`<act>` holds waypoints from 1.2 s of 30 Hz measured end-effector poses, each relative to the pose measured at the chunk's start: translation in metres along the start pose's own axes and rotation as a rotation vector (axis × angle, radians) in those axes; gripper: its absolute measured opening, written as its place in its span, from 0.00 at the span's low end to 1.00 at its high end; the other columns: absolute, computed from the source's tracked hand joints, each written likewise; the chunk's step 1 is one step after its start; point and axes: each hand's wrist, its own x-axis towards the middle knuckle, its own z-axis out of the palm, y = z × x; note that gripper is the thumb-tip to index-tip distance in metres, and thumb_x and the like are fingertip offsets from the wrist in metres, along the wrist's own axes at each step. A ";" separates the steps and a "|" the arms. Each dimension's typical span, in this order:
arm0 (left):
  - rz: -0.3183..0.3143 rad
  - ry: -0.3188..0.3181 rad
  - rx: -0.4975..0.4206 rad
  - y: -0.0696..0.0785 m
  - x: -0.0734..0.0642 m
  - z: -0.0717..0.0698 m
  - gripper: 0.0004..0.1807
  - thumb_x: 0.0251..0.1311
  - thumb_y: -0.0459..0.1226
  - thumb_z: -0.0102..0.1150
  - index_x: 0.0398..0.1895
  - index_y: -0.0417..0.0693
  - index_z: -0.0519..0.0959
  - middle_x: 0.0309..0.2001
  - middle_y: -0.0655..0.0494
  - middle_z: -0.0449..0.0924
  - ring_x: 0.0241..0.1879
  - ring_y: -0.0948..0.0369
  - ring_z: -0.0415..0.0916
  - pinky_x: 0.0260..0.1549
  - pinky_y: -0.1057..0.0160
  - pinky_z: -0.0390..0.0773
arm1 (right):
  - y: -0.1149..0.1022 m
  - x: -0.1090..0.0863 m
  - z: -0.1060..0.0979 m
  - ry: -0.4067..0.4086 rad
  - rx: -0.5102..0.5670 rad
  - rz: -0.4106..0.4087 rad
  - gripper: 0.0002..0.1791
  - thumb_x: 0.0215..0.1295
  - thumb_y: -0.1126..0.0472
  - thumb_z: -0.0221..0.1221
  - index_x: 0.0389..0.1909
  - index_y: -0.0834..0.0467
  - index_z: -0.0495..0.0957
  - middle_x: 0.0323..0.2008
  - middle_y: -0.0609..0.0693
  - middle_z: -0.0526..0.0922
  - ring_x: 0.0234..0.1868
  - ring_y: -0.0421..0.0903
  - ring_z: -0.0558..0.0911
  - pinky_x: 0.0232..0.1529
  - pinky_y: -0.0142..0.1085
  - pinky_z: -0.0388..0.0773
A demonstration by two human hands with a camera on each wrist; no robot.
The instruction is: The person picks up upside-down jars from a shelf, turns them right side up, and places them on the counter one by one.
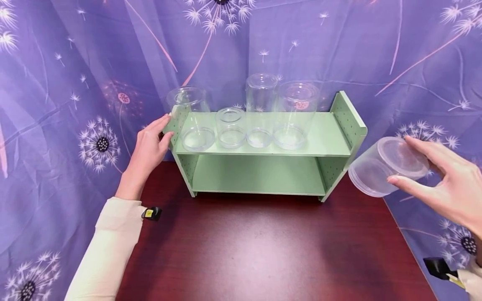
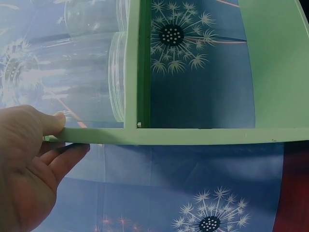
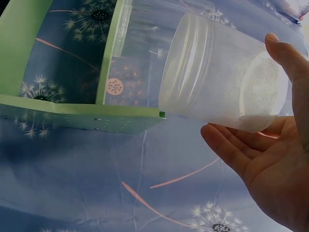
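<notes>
In the head view my left hand [image 1: 148,146] is at the left side panel of a pale green two-tier shelf [image 1: 260,173]. The left wrist view shows its thumb and fingers on opposite faces of the panel's edge, pinching it. My right hand [image 1: 449,179] grips a clear, slightly frosted plastic jar [image 1: 376,171] around its flat base end. The jar tilts, its ridged end pointing down and left, just off the shelf's right side panel [image 3: 72,111]. Thumb and fingers hold opposite sides of it.
On the upper tier stand a wide clear jar [image 1: 197,129] at left, a short jar [image 1: 230,129], a tall narrow jar [image 1: 260,108] and another wide jar [image 1: 295,117]. The shelf stands on a dark red table [image 1: 248,246] before a purple dandelion-print cloth [image 1: 124,50].
</notes>
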 end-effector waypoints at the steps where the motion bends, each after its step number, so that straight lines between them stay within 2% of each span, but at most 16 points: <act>1: -0.003 0.000 -0.005 0.000 0.000 0.000 0.24 0.67 0.26 0.63 0.66 0.31 0.76 0.67 0.36 0.75 0.66 0.39 0.71 0.67 0.42 0.69 | 0.001 -0.002 0.001 0.004 0.009 0.001 0.49 0.36 0.74 0.78 0.69 0.59 0.77 0.55 0.21 0.75 0.49 0.23 0.73 0.49 0.11 0.63; 5: -0.013 0.007 -0.017 0.000 0.001 0.001 0.24 0.67 0.26 0.62 0.66 0.32 0.76 0.67 0.37 0.75 0.66 0.39 0.71 0.67 0.43 0.69 | 0.005 -0.011 0.004 0.017 0.043 0.030 0.49 0.38 0.76 0.76 0.70 0.57 0.76 0.54 0.24 0.76 0.47 0.25 0.73 0.47 0.11 0.64; 9: -0.025 0.011 -0.027 0.000 0.000 0.002 0.24 0.68 0.27 0.62 0.67 0.32 0.76 0.67 0.37 0.75 0.67 0.40 0.71 0.67 0.43 0.69 | 0.010 -0.020 0.007 0.019 0.060 0.096 0.48 0.42 0.77 0.75 0.71 0.55 0.75 0.55 0.24 0.75 0.49 0.26 0.72 0.48 0.11 0.63; 12: -0.034 0.014 -0.035 0.000 0.001 0.003 0.24 0.68 0.27 0.62 0.67 0.33 0.76 0.67 0.38 0.75 0.67 0.41 0.71 0.67 0.44 0.69 | 0.016 -0.028 0.011 0.008 0.054 0.155 0.48 0.47 0.75 0.76 0.73 0.52 0.74 0.57 0.23 0.73 0.53 0.23 0.71 0.51 0.10 0.63; 16: -0.046 0.012 -0.038 -0.001 0.001 0.004 0.25 0.68 0.28 0.63 0.68 0.34 0.75 0.67 0.39 0.74 0.67 0.42 0.72 0.67 0.44 0.70 | 0.024 -0.040 0.019 -0.007 0.083 0.208 0.48 0.50 0.74 0.75 0.74 0.50 0.72 0.61 0.26 0.74 0.59 0.21 0.71 0.56 0.11 0.63; 21: -0.050 0.002 -0.032 -0.001 0.002 0.004 0.26 0.67 0.28 0.64 0.68 0.34 0.75 0.67 0.39 0.74 0.67 0.43 0.72 0.65 0.44 0.71 | 0.034 -0.057 0.029 -0.037 0.080 0.258 0.47 0.54 0.71 0.75 0.75 0.45 0.70 0.64 0.27 0.73 0.58 0.19 0.71 0.55 0.10 0.63; 26: -0.058 0.006 -0.033 -0.002 0.002 0.004 0.26 0.67 0.29 0.64 0.68 0.35 0.75 0.68 0.40 0.75 0.67 0.43 0.71 0.68 0.45 0.70 | 0.042 -0.070 0.042 -0.044 0.126 0.258 0.47 0.55 0.73 0.74 0.76 0.48 0.70 0.66 0.32 0.73 0.60 0.21 0.71 0.56 0.11 0.64; 36: -0.066 0.021 -0.054 -0.006 -0.002 0.004 0.26 0.67 0.29 0.64 0.69 0.36 0.75 0.68 0.41 0.74 0.68 0.43 0.70 0.70 0.48 0.67 | 0.051 -0.086 0.079 -0.049 0.206 0.262 0.45 0.54 0.77 0.72 0.75 0.58 0.69 0.61 0.30 0.74 0.57 0.24 0.74 0.55 0.14 0.67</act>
